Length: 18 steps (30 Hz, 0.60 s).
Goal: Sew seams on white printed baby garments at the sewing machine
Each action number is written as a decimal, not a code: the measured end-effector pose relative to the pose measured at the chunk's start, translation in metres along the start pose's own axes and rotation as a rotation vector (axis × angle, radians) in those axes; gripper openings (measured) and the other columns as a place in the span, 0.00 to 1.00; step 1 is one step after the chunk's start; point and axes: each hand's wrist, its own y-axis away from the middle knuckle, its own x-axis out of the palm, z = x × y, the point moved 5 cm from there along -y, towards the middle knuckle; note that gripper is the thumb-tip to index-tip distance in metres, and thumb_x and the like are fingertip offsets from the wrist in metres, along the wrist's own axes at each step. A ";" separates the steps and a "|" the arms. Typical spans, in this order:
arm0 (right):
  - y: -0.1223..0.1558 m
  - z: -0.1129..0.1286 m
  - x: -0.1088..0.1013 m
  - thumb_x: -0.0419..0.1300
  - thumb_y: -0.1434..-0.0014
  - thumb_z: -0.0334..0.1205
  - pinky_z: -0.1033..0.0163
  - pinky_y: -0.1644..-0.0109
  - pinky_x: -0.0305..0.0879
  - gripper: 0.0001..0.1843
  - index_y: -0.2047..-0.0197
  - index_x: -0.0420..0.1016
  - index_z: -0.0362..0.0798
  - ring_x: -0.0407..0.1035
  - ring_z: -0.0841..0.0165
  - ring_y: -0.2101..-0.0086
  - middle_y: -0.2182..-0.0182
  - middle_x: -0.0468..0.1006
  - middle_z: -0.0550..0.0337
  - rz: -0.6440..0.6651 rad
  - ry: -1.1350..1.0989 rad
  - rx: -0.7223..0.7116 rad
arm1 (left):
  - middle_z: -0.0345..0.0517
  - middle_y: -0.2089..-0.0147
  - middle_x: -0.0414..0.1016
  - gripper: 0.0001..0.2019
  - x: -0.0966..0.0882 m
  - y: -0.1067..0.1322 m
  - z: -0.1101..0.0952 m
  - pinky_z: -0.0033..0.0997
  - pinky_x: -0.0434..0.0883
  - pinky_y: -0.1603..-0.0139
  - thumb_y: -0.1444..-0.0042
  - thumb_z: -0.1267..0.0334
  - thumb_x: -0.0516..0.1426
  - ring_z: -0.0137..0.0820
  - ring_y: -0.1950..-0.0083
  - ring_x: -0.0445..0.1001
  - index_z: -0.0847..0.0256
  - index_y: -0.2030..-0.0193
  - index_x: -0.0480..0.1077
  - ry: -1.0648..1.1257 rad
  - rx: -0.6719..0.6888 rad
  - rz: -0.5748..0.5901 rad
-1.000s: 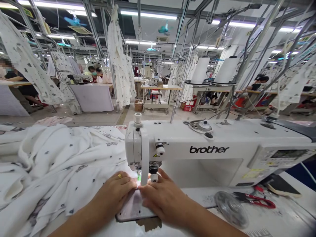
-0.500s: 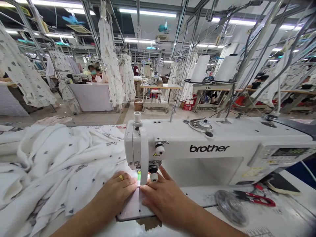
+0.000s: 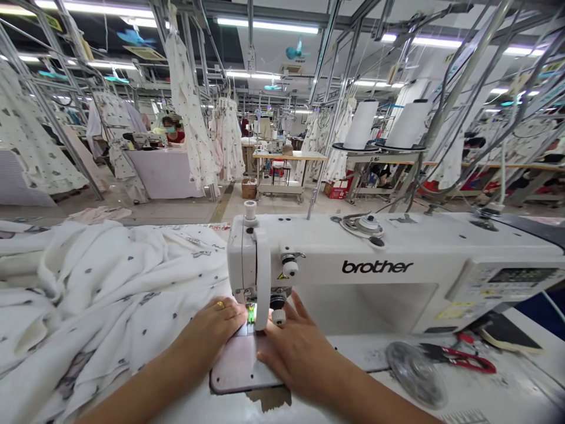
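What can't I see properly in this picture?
Under the left hand and right hand: head view, covered by the hands themselves.
The rest of the white cloth: head view, cut off by the left edge.
Words on the machine's screen: head view, too small and blurred.
Ruler-like marks: head view, cut off by the bottom edge.

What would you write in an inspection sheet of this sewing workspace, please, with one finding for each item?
Surface: white table; ragged brown patch before the machine bed.
Job's things: Brother sewing machine; white printed fabric heaped left of it.
Clutter: red-handled scissors, transparent disc.
Grip: left hand and right hand flank the lit needle area; exact hold unclear.
Cables: white cable at the machine's right end.
Surroundings: white thread cones, hanging printed garments, other workstations.
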 end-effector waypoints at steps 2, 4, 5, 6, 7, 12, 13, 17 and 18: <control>0.000 0.000 0.000 0.53 0.31 0.49 0.50 0.31 0.20 0.15 0.52 0.71 0.47 0.53 0.57 0.39 0.54 0.76 0.54 0.004 0.010 0.002 | 0.49 0.50 0.79 0.12 0.001 0.000 0.000 0.40 0.72 0.47 0.42 0.75 0.53 0.39 0.51 0.76 0.60 0.54 0.72 -0.008 0.000 0.003; 0.000 -0.001 0.001 0.54 0.31 0.50 0.49 0.31 0.20 0.15 0.53 0.72 0.47 0.53 0.57 0.39 0.54 0.76 0.53 0.002 0.019 0.006 | 0.50 0.51 0.79 0.14 0.001 0.000 -0.001 0.40 0.72 0.48 0.43 0.76 0.53 0.39 0.52 0.76 0.62 0.53 0.72 -0.020 0.002 0.006; 0.000 -0.001 0.001 0.54 0.31 0.50 0.49 0.31 0.21 0.16 0.54 0.72 0.47 0.53 0.57 0.39 0.54 0.76 0.53 -0.002 0.022 0.007 | 0.50 0.52 0.79 0.14 0.002 0.000 -0.001 0.40 0.72 0.49 0.43 0.77 0.53 0.39 0.52 0.76 0.63 0.52 0.72 -0.025 0.001 0.007; -0.001 -0.001 0.001 0.54 0.31 0.51 0.48 0.31 0.22 0.16 0.55 0.73 0.47 0.54 0.56 0.39 0.54 0.76 0.53 -0.008 0.025 0.006 | 0.50 0.52 0.79 0.14 0.002 0.000 -0.001 0.40 0.72 0.49 0.43 0.77 0.53 0.39 0.52 0.76 0.63 0.52 0.72 -0.027 0.000 0.009; -0.001 -0.002 0.002 0.54 0.31 0.51 0.48 0.30 0.22 0.16 0.55 0.73 0.47 0.54 0.56 0.39 0.54 0.76 0.53 -0.013 0.027 0.005 | 0.50 0.52 0.79 0.14 0.002 0.000 -0.001 0.40 0.72 0.48 0.43 0.77 0.54 0.39 0.52 0.76 0.63 0.52 0.72 -0.028 -0.003 0.011; -0.002 -0.002 0.001 0.54 0.32 0.52 0.47 0.30 0.27 0.17 0.55 0.73 0.47 0.56 0.56 0.41 0.56 0.76 0.53 -0.019 0.035 0.006 | 0.48 0.51 0.79 0.13 0.002 0.000 -0.001 0.39 0.71 0.47 0.43 0.76 0.55 0.39 0.51 0.75 0.62 0.52 0.72 0.013 -0.035 0.039; -0.003 -0.001 0.001 0.55 0.32 0.52 0.47 0.30 0.27 0.17 0.55 0.73 0.47 0.57 0.56 0.41 0.56 0.77 0.53 -0.019 0.039 0.008 | 0.47 0.52 0.79 0.13 0.002 0.000 -0.001 0.39 0.71 0.48 0.43 0.75 0.56 0.38 0.52 0.75 0.61 0.53 0.72 0.024 -0.043 0.042; -0.004 0.000 -0.001 0.55 0.32 0.53 0.48 0.30 0.27 0.17 0.54 0.73 0.48 0.56 0.57 0.40 0.55 0.76 0.53 -0.008 0.034 0.004 | 0.47 0.53 0.79 0.11 0.002 0.000 0.000 0.38 0.71 0.48 0.41 0.75 0.54 0.38 0.52 0.75 0.61 0.55 0.72 0.020 -0.035 0.041; -0.004 0.000 -0.001 0.55 0.32 0.53 0.48 0.30 0.27 0.17 0.55 0.73 0.48 0.56 0.57 0.40 0.55 0.76 0.53 -0.007 0.027 0.002 | 0.48 0.52 0.79 0.12 0.002 0.001 0.000 0.39 0.71 0.47 0.42 0.75 0.54 0.39 0.51 0.75 0.61 0.54 0.72 0.010 -0.030 0.037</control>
